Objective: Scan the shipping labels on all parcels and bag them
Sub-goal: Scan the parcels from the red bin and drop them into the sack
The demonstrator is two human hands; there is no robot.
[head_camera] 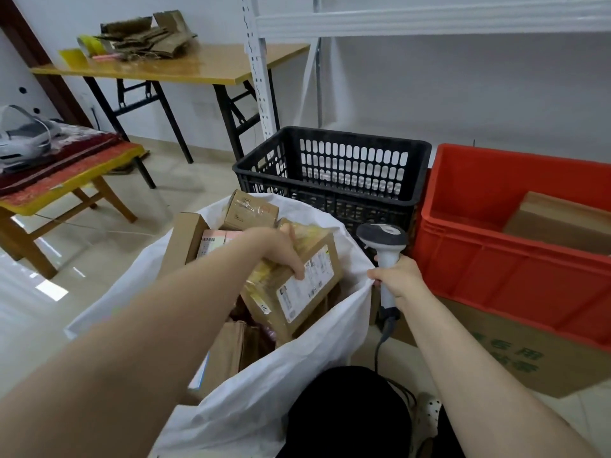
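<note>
Head view
Left hand [281, 249]: grips a brown parcel [269, 309] from above, fingers curled over its top edge.
Parcel: tilted in the mouth of the white bag [264, 391], shipping label [305, 287] facing up, yellow tape across it.
Right hand [400, 279]: clenched round the handle of the barcode scanner [382, 239], bag rim gathered at the fingers.
Other parcels [251, 209]: inside the bag, at 11 o'clock from the held one.
Black crate [334, 166]: at 12 o'clock beyond the bag.
Red crate [496, 259]: at 3 o'clock, holding a cardboard box [562, 223].
</note>
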